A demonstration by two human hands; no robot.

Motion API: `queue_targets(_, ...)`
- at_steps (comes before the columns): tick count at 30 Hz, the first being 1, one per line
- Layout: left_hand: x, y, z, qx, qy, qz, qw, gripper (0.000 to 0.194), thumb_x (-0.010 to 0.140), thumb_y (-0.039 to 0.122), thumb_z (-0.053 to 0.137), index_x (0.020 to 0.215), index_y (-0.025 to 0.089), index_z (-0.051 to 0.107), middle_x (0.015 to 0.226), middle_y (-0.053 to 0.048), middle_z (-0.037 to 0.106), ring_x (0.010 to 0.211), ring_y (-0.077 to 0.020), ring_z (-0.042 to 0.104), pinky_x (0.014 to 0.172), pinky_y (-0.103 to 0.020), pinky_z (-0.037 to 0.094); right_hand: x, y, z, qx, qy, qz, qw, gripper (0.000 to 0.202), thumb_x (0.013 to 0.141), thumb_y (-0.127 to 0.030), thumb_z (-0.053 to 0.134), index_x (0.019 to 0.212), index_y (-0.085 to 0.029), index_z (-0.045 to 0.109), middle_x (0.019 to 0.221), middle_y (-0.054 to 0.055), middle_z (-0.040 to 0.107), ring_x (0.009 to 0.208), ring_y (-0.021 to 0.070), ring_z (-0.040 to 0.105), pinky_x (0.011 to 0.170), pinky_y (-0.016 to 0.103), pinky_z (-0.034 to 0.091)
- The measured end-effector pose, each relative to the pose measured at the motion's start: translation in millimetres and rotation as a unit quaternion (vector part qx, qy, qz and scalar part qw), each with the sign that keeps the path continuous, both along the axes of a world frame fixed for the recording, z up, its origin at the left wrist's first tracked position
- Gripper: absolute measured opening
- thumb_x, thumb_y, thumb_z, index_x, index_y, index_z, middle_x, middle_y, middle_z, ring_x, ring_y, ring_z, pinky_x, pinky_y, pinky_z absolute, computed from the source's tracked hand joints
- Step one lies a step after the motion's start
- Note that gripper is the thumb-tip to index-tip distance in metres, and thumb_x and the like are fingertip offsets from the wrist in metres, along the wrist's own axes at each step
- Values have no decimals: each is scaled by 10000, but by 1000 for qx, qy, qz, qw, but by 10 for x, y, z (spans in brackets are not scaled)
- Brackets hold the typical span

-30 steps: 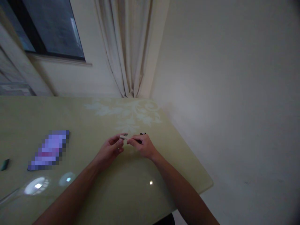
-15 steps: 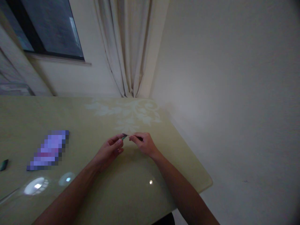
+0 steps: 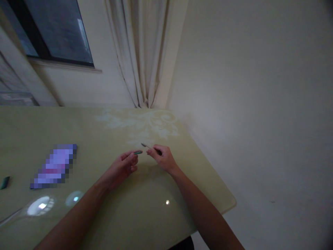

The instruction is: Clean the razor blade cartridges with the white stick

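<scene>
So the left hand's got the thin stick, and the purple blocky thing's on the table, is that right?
Not quite: the thin stick is in the right hand, as the head view shows; the left hand holds a small green piece. The purple pixelated rectangle is on the table.

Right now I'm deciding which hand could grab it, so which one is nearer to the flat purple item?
Left. The left hand is off to the purple item's right, apart from it; the right hand is farther right, beyond the left one.

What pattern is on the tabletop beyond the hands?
A pale leafy scroll pattern on the yellowish-green tabletop, showing best in the head view.
</scene>
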State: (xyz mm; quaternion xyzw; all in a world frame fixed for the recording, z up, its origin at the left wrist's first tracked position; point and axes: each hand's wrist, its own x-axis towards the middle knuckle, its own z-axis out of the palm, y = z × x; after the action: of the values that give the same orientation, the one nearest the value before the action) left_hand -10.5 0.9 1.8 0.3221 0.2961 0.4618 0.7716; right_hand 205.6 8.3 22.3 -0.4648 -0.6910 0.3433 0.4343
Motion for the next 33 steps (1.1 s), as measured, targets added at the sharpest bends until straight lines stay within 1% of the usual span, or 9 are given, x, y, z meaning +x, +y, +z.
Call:
queue_targets(2,-1,5,19,-7,-5,-27,1000,443,715,411,985,976,105,800,726,43,460,616,-64,396,497,-162,400,-1,11,5,-13,23,20,999,403,904,-564,740,874,-164,781,639,-55,413,592,119,359,572,274,272)
queue_targets(5,-9,25,28,-33,-8,-57,998,411,746,396,966,961,107,769,749,46,442,603,-59,376,468,-152,373,-28,38,8,-2,35,64,997,393,828,-514,837,1044,-186,815,740,-45,465,637,119,411,600,266,315)
queue_targets(10,-36,75,-9,-81,-17,-99,992,367,799,387,924,972,128,731,765,42,439,584,-55,391,439,-133,318,-69,96,-20,-6,35,80,996,317,835,-490,844,961,-199,840,758,-37,463,655,121,429,622,274,330)
queue_targets(16,-43,113,-33,-94,-12,-116,989,338,841,406,877,916,131,697,762,28,468,569,-57,405,441,-139,310,-102,126,-62,-42,37,76,996,402,796,-566,860,904,-181,825,733,-38,487,627,115,422,606,278,325)
queue_targets(20,29,99,-13,-70,23,-80,994,406,795,475,898,900,134,705,760,27,496,573,-62,425,454,-155,328,-129,123,-86,-35,43,47,997,383,780,-550,868,848,-176,820,689,-47,467,614,110,409,602,278,312)
queue_targets(23,92,72,5,-4,125,-11,992,490,789,597,859,927,149,717,745,36,503,539,-67,404,434,-174,303,-149,107,-114,-78,82,34,993,370,748,-513,886,837,-164,799,628,-64,446,589,104,376,585,273,285)
queue_targets(25,115,54,17,83,209,59,973,537,784,627,846,1034,165,734,745,34,523,534,-85,433,425,-188,298,-166,96,-128,-125,129,23,984,371,729,-495,886,838,-158,777,607,-65,471,579,102,380,573,269,277)
queue_targets(28,125,31,34,217,292,141,921,624,745,509,912,1258,210,721,844,8,610,598,-118,524,477,-207,378,-198,89,-125,-187,192,-10,963,355,718,-482,872,815,-165,745,564,-76,462,529,91,350,526,264,229)
queue_targets(33,162,-2,30,306,316,194,877,574,695,323,956,1236,266,772,958,-19,650,637,-128,496,575,-238,469,-251,92,-88,-267,278,-6,923,386,651,-488,902,774,-181,705,473,-129,338,447,65,200,467,270,112)
